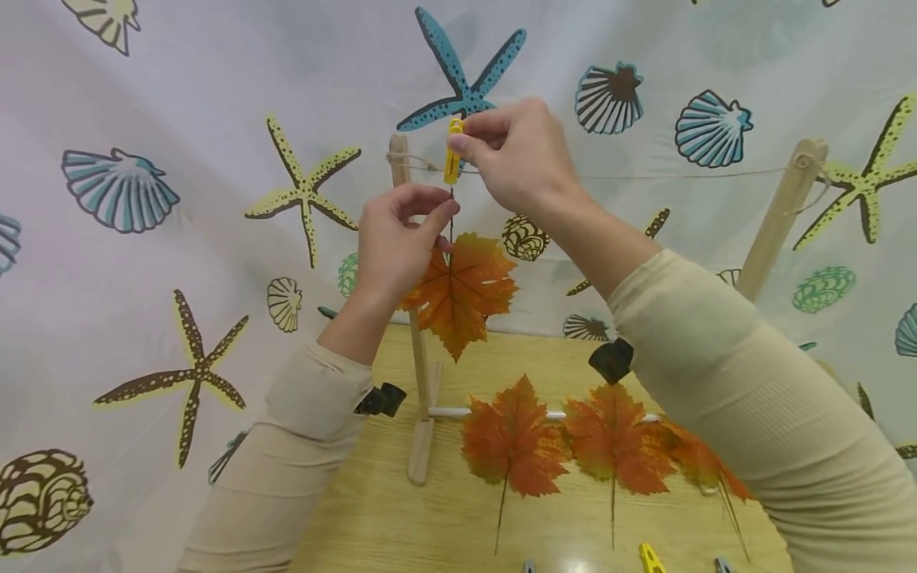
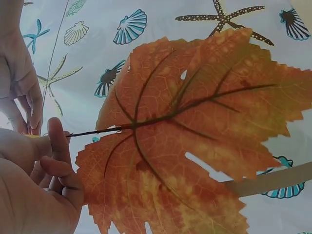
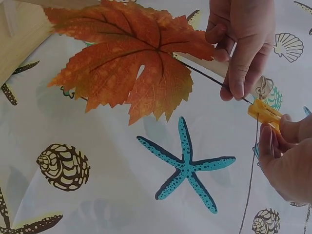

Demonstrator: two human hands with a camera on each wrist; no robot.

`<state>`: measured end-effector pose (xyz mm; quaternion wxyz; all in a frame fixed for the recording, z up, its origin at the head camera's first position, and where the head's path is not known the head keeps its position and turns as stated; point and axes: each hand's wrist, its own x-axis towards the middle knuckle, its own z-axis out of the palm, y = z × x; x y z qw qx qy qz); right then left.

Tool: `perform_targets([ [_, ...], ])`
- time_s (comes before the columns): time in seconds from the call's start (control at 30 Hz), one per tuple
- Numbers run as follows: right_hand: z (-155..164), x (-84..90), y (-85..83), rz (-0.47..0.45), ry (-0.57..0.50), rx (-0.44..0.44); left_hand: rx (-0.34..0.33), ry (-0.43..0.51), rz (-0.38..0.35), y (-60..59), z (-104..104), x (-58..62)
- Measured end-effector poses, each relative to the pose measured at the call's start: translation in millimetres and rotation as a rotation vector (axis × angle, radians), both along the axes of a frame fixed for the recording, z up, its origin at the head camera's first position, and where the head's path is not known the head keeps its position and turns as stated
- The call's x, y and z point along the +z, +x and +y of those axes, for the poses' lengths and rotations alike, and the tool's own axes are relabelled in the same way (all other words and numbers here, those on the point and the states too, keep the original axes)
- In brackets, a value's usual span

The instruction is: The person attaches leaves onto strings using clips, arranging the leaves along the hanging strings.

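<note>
My left hand (image 1: 399,243) pinches the dark stem of an orange maple leaf (image 1: 469,286) between thumb and fingers. The leaf hangs below the hand with its tip downward. Above it, my right hand (image 1: 528,159) grips a yellow clothespin (image 1: 452,163) by its upper end. In the right wrist view the clothespin (image 3: 263,114) sits at the twine (image 3: 251,170), and the stem's end meets its lower end. Whether the stem is clamped inside, I cannot tell. The left wrist view shows the leaf (image 2: 195,112) spread wide, its stem running to the left fingers.
The twine (image 1: 645,175) stretches between a left wooden post (image 1: 419,358) and a right wooden post (image 1: 777,223). Several more leaves (image 1: 512,442) lie on the wooden table (image 1: 387,525). Another yellow clothespin (image 1: 650,559) and grey ones (image 1: 722,565) are at the near edge. A patterned curtain hangs behind.
</note>
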<state>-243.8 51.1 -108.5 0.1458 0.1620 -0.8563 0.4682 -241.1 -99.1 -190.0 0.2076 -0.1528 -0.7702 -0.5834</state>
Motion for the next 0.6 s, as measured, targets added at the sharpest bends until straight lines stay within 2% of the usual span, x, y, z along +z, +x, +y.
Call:
perform_targets([
  [0.27,0,-0.4,-2.1,0.025,0.088,0.025,0.012,-0.004,0.006,0.3,-2,-2.0],
  [0.47,1,-0.6,-1.7,-0.004,0.110,0.035,0.019,-0.028,-0.003,0.9,-4,-6.3],
  [0.6,2,-2.0,-2.7,-0.024,0.109,0.040,0.014,-0.028,0.017,0.0,-4,-9.9],
])
